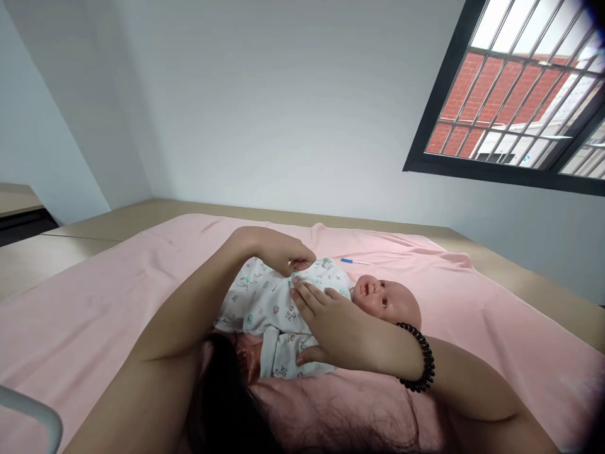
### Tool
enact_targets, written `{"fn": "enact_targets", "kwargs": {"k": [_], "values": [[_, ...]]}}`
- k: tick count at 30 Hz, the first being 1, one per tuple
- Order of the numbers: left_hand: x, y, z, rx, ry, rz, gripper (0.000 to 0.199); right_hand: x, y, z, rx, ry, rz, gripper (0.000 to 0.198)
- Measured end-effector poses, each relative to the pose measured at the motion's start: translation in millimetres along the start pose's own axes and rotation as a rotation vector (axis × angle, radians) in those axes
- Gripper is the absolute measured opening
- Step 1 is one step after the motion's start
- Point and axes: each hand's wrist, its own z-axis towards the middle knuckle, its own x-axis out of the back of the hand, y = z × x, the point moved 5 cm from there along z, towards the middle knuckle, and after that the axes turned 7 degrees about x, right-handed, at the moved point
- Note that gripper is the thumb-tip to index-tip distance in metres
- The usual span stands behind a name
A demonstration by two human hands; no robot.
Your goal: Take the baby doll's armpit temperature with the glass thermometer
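A baby doll (399,299) lies on its back, head to the right, dressed in a white printed baby garment (269,302). My left hand (278,251) reaches over the doll's far side with its fingers curled at the garment; what they hold, if anything, is hidden. Across the doll's front lies my right hand (335,325), palm down, fingers stretched and thumb apart, resting on the cloth. A black coil band circles my right wrist. The doll's near hand (250,362) shows at the sleeve end. Beyond the doll lies a thin stick with a blue end (347,260).
A pink sheet (118,284) covers most of the wooden surface (165,207) under the doll. Behind stands a pale wall, with a barred window (510,94) at upper right. Dark hair (231,403) hangs in the lower foreground. A grey curved bar (33,407) shows at lower left.
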Motion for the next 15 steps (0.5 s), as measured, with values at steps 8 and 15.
{"fn": "enact_targets", "kwargs": {"k": [8,15], "values": [[1.7,1.7,-0.6,0.005,-0.024,-0.066,0.013,0.3,2.4,0.3,0.009,-0.009,0.066,0.110],[0.7,-8.4,3.9,0.070,-0.002,-0.048,0.022,0.4,0.8,0.3,0.002,0.019,0.087,0.110]]}}
